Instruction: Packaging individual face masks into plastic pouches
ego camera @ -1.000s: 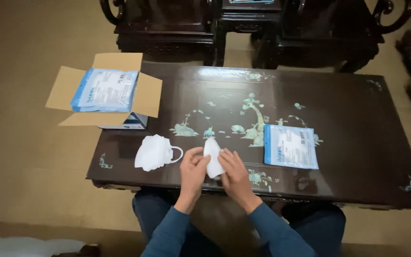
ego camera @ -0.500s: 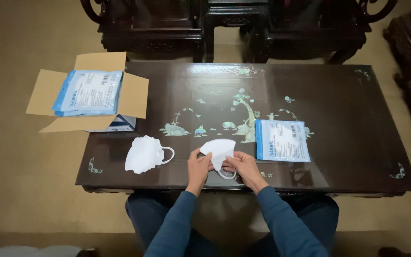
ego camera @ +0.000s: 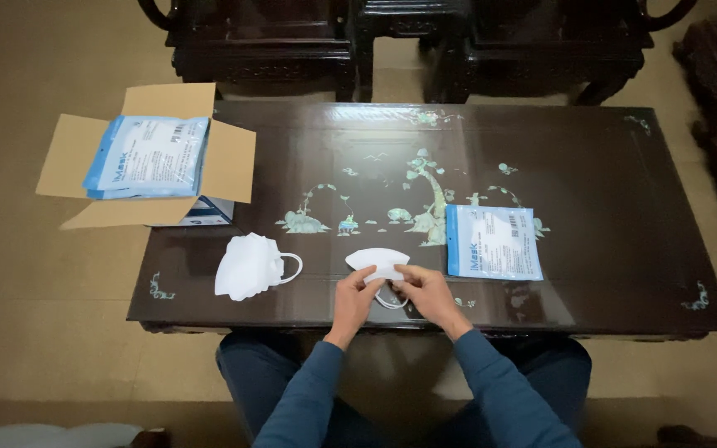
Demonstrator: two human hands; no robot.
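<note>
Mask [ego camera: 378, 262], white and folded into a fan shape, sits at the near edge of the dark inlaid table [ego camera: 607, 191], its long axis running left to right just beyond both hands. Largest around it are the open cardboard box [ego camera: 226, 162] with blue packets at far left, then a flat blue packet [ego camera: 493, 241] to the right, then a pile of white masks [ego camera: 248, 265] to the left. The left hand [ego camera: 353, 300] and right hand [ego camera: 425, 292] each pinch its near edge and ear loop, fingers curled, equally close. Half a second ago the mask was held a little nearer the person; now it lies flatter, farther onto the table.
</note>
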